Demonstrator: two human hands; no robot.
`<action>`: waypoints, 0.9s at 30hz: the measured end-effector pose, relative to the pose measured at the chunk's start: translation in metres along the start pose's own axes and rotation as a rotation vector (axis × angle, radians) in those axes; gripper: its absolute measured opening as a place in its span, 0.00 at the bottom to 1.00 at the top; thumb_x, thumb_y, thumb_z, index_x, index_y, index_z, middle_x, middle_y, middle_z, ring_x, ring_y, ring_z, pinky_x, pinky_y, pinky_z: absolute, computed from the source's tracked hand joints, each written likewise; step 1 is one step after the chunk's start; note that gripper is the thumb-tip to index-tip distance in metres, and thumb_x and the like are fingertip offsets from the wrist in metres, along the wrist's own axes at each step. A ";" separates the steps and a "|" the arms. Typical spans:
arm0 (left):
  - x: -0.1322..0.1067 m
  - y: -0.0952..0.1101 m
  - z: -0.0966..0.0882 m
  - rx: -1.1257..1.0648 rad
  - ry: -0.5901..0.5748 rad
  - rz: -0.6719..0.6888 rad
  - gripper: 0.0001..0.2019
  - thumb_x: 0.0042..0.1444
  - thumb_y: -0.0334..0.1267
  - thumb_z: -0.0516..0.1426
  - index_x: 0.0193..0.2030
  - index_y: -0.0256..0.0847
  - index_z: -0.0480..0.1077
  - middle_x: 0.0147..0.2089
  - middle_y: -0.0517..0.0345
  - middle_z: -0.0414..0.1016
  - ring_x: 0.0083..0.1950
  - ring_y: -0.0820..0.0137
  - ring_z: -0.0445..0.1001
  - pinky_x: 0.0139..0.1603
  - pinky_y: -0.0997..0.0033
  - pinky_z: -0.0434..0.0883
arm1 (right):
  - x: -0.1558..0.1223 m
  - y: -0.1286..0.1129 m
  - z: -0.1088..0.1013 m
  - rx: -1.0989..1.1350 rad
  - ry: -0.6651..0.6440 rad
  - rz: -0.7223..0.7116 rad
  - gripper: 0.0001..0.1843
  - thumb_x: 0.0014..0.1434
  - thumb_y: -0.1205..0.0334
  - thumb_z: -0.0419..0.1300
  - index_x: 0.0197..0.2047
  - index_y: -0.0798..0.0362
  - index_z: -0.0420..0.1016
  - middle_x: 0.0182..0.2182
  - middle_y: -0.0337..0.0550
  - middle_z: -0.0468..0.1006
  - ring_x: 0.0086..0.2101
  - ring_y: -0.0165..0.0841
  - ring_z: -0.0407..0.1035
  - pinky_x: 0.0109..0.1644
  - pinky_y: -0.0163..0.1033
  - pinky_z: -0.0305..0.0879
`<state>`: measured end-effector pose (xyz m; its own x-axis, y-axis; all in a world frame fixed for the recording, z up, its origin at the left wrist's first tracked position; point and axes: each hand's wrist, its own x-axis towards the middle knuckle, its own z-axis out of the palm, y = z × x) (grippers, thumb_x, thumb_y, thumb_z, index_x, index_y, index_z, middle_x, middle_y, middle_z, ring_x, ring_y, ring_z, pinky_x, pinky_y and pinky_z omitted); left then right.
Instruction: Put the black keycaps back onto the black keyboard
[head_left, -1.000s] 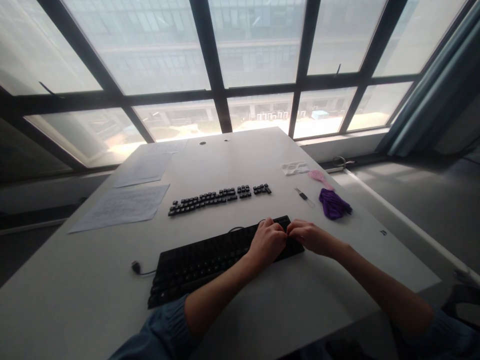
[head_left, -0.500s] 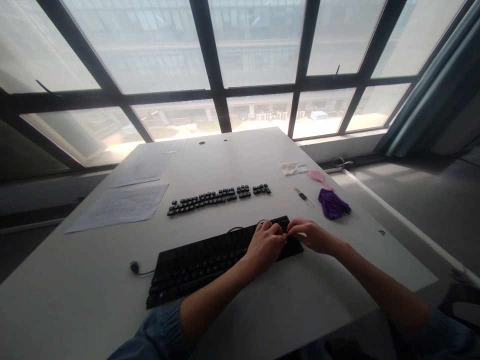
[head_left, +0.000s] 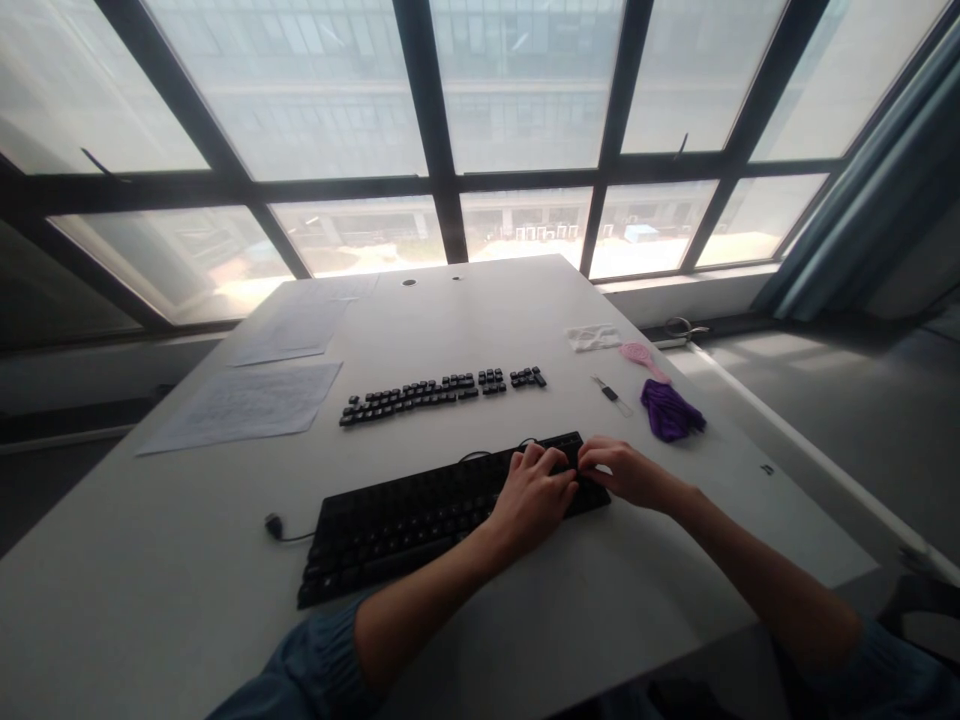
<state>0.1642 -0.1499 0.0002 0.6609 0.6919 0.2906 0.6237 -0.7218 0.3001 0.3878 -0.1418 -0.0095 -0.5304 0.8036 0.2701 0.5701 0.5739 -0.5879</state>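
Observation:
A black keyboard [head_left: 397,530] lies at a slant on the white table, its upper rows dark and key details hard to make out. Over its right part rests my left hand [head_left: 534,488], fingers bent and pressed onto it. My right hand [head_left: 609,468] meets it at the keyboard's right end, thumb and fingers pinched together; anything between them is hidden. Beyond the keyboard, loose black keycaps [head_left: 409,397] stand in rows on the table. A small tool with a black handle and wire loop [head_left: 611,394], like a keycap puller, lies to the right.
Printed paper sheets [head_left: 247,408] lie at the left. A USB plug [head_left: 274,525] on a cable sits left of the keyboard. Toward the right edge are a purple cloth [head_left: 671,412], a pink brush [head_left: 641,356] and a crumpled white wipe [head_left: 592,338]. Windows stand behind the table [head_left: 480,310].
The view has shifted slightly. Both hands stay at the keyboard's right part, with only slight finger movement.

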 end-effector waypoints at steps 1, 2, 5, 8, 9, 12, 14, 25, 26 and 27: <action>0.000 0.000 0.000 -0.015 0.008 -0.008 0.12 0.68 0.41 0.53 0.50 0.48 0.77 0.52 0.53 0.74 0.54 0.58 0.63 0.51 0.55 0.63 | 0.001 -0.002 -0.002 -0.030 -0.023 -0.016 0.08 0.63 0.73 0.58 0.36 0.54 0.78 0.40 0.47 0.79 0.40 0.36 0.72 0.46 0.41 0.69; -0.001 0.000 0.000 -0.027 0.016 -0.014 0.13 0.69 0.41 0.52 0.50 0.47 0.76 0.51 0.53 0.76 0.54 0.58 0.64 0.51 0.55 0.63 | 0.003 -0.004 -0.003 -0.055 -0.044 -0.031 0.10 0.63 0.74 0.57 0.36 0.54 0.78 0.39 0.47 0.78 0.40 0.37 0.71 0.46 0.41 0.69; -0.003 -0.002 -0.001 -0.046 0.049 -0.033 0.13 0.69 0.41 0.51 0.48 0.46 0.77 0.49 0.53 0.78 0.52 0.59 0.65 0.50 0.56 0.63 | 0.008 -0.011 -0.005 -0.103 -0.084 -0.078 0.14 0.64 0.75 0.54 0.33 0.54 0.77 0.36 0.47 0.77 0.38 0.36 0.70 0.43 0.40 0.69; -0.003 -0.004 -0.001 -0.048 0.084 -0.056 0.14 0.69 0.41 0.51 0.42 0.45 0.78 0.47 0.54 0.79 0.50 0.60 0.66 0.50 0.56 0.63 | 0.013 -0.018 -0.005 -0.119 -0.111 -0.110 0.15 0.64 0.76 0.53 0.31 0.54 0.77 0.34 0.47 0.76 0.36 0.35 0.69 0.41 0.38 0.68; -0.003 -0.004 -0.001 -0.047 0.092 -0.061 0.14 0.69 0.41 0.51 0.41 0.44 0.78 0.47 0.54 0.79 0.49 0.61 0.67 0.50 0.57 0.63 | 0.015 -0.020 -0.005 -0.121 -0.114 -0.114 0.15 0.64 0.76 0.53 0.31 0.55 0.77 0.34 0.47 0.76 0.36 0.35 0.69 0.40 0.38 0.68; -0.003 -0.005 -0.001 -0.042 0.103 -0.073 0.14 0.69 0.40 0.51 0.39 0.44 0.78 0.46 0.55 0.79 0.48 0.61 0.67 0.49 0.57 0.63 | 0.017 -0.023 -0.003 -0.123 -0.107 -0.101 0.15 0.64 0.76 0.53 0.31 0.54 0.77 0.34 0.47 0.76 0.37 0.35 0.69 0.41 0.38 0.68; -0.004 -0.005 -0.001 -0.040 0.110 -0.084 0.14 0.69 0.40 0.52 0.38 0.44 0.78 0.46 0.56 0.79 0.48 0.62 0.67 0.49 0.56 0.63 | 0.014 -0.023 -0.001 -0.118 -0.089 -0.075 0.13 0.65 0.74 0.55 0.32 0.54 0.77 0.35 0.47 0.77 0.38 0.36 0.70 0.42 0.39 0.68; -0.004 -0.006 -0.004 -0.057 0.149 -0.108 0.14 0.68 0.40 0.53 0.36 0.43 0.78 0.46 0.54 0.79 0.49 0.61 0.68 0.49 0.56 0.63 | -0.029 -0.019 0.028 -0.263 0.227 0.074 0.14 0.70 0.60 0.55 0.46 0.48 0.82 0.46 0.47 0.83 0.48 0.45 0.68 0.51 0.52 0.61; -0.004 -0.005 -0.004 -0.061 0.152 -0.111 0.14 0.68 0.39 0.53 0.35 0.43 0.78 0.46 0.54 0.78 0.49 0.61 0.68 0.49 0.55 0.63 | -0.031 -0.019 0.030 -0.266 0.232 0.088 0.14 0.70 0.60 0.54 0.46 0.47 0.82 0.47 0.46 0.82 0.50 0.45 0.67 0.52 0.52 0.60; -0.004 -0.005 -0.005 -0.063 0.156 -0.113 0.14 0.68 0.39 0.53 0.35 0.43 0.78 0.46 0.55 0.78 0.49 0.62 0.67 0.50 0.55 0.63 | -0.032 -0.020 0.032 -0.264 0.237 0.098 0.15 0.70 0.61 0.53 0.46 0.47 0.82 0.48 0.45 0.82 0.50 0.45 0.66 0.53 0.53 0.59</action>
<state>0.1564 -0.1487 0.0018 0.5125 0.7661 0.3878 0.6595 -0.6404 0.3936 0.3736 -0.1843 -0.0310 -0.3230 0.8533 0.4092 0.7700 0.4884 -0.4106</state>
